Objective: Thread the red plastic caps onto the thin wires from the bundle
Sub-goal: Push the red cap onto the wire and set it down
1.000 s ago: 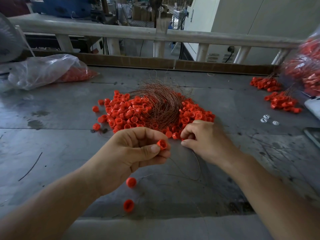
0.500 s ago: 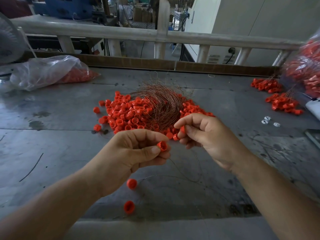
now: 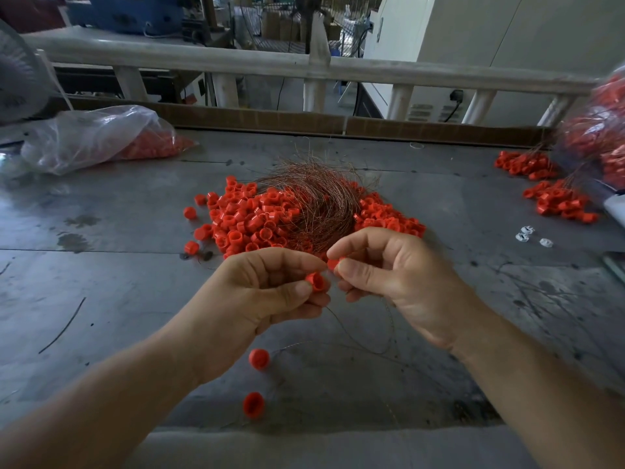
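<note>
My left hand (image 3: 257, 299) pinches a red plastic cap (image 3: 316, 281) between thumb and fingers, its open end facing right. A thin wire (image 3: 355, 336) trails down from that hand in a loop over the table. My right hand (image 3: 389, 279) pinches a second red cap (image 3: 333, 264) just right of the first, almost touching it. Behind both hands lies a pile of red caps (image 3: 250, 218) with a bundle of thin copper-coloured wires (image 3: 318, 204) on top. Two red caps (image 3: 259, 359) (image 3: 253, 404) lie on the table below my left hand.
A clear plastic bag (image 3: 91, 137) with red caps lies at the back left. Groups of caps on wires (image 3: 558, 201) and another bag of caps (image 3: 605, 137) sit at the right. Small white pieces (image 3: 527, 233) lie nearby. A railing (image 3: 304, 66) runs behind the grey table (image 3: 118, 265).
My right hand lifted off the cap pile with a cap pinched in it and came toward the left hand. The left hand stayed where it was, holding its cap.
</note>
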